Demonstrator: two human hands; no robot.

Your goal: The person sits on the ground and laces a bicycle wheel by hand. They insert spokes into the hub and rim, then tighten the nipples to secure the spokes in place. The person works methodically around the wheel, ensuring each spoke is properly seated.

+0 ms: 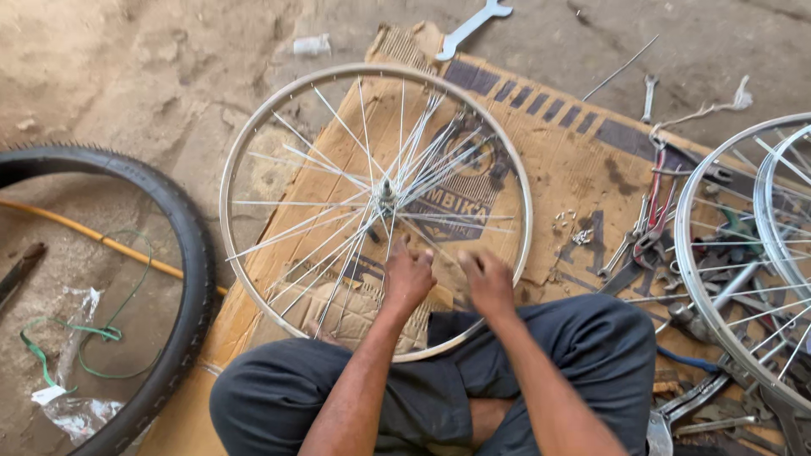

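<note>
A person is sitting cross-legged on a flattened sheet of cardboard [583, 160] laid over dusty ground, looking down at a bicycle wheel [376, 211] lying flat in front of the knees. The near edge of the silver rim is resting against the person's legs, which is bringing the spokes within easy reach of both arms. The left hand [408, 274] is reaching into the lower spokes, fingers curled down among them; it is probably pinching a spoke, though the back of the hand is covering the fingertips. The right hand [488, 280] is hovering just beside it over the same patch of spokes, blurred by motion, so whether it is gripping anything cannot be told.

A loose black tyre [182, 253] is lying on the ground to the left, cut off by the picture's edge. To the right, a second wheel [743, 253] is lying over a heap of tools, with red-handled pliers [655, 215] and small metal bits [573, 226] close by on the cardboard. A wrench [473, 25] is sitting at the top edge. The tools under that second wheel are too tangled to name.
</note>
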